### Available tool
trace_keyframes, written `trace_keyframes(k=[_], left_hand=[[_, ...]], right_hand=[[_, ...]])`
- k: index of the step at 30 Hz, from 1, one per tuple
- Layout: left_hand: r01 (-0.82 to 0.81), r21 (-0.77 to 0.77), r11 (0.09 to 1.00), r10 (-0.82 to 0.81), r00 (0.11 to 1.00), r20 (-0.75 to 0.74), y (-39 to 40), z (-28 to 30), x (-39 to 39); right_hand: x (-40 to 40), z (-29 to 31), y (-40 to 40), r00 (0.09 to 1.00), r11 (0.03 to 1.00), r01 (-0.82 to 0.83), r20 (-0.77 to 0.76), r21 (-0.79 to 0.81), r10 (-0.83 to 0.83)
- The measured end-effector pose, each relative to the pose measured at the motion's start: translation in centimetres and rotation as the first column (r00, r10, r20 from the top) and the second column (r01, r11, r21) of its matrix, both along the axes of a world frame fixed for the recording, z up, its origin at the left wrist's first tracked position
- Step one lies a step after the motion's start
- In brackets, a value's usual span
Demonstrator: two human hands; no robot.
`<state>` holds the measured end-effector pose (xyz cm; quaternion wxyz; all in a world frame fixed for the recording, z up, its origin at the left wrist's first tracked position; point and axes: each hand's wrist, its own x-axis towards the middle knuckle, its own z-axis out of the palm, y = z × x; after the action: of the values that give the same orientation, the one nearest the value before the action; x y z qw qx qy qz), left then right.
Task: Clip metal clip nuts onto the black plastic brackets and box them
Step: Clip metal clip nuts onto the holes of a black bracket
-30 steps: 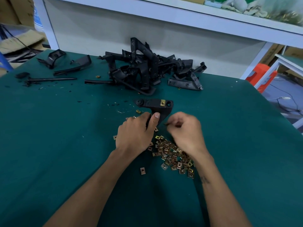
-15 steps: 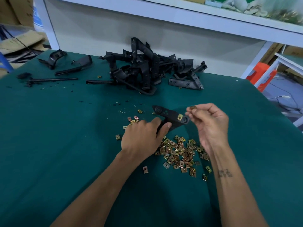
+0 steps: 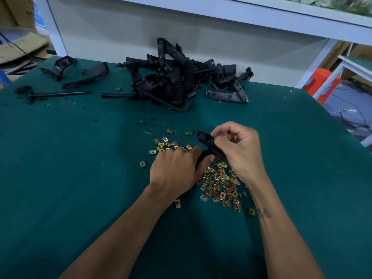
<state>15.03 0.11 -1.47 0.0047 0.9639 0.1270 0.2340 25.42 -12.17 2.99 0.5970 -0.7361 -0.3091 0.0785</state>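
A black plastic bracket (image 3: 205, 138) stands tilted just above the green table. My left hand (image 3: 177, 168) grips its lower end, thumb and fingers curled round it. My right hand (image 3: 239, 150) is curled over the bracket's right side; a brass clip nut (image 3: 234, 137) shows between its fingers, close to the bracket's edge. Under both hands lies a heap of loose brass clip nuts (image 3: 220, 187), and a smaller scatter of nuts (image 3: 165, 144) sits to the left of the bracket.
A tangled pile of black brackets (image 3: 181, 77) fills the back of the green table (image 3: 70, 188). Loose black parts (image 3: 86, 77) and a thin rod (image 3: 58, 94) lie at the back left. An orange stool (image 3: 320, 83) stands off the table's right edge.
My right hand lifted a clip nut from the heap, held it beside the bracket, and has now closed in over the bracket's right side. The left hand turned the bracket more upright.
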Motion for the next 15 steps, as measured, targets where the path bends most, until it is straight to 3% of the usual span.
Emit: trace_keyframes(k=[7,11,15], left_hand=[[-0.012,-0.008,1.000,0.013,0.999,0.036,-0.02,-0.18,0.21],[-0.009,0.011,1.000,0.009,0.999,0.038,0.07,-0.22,0.13],[-0.015,0.028,0.999,0.014,0.999,0.039,0.08,-0.16,0.11]], right_hand=[[0.46,0.60,-0.42,0.990,0.989,0.043,-0.142,0.145,-0.022],[0.46,0.44,-0.48,0.998,0.994,0.023,-0.054,0.106,-0.017],[0.32,0.66,-0.21,0.999,0.985,0.003,-0.052,0.171,0.006]])
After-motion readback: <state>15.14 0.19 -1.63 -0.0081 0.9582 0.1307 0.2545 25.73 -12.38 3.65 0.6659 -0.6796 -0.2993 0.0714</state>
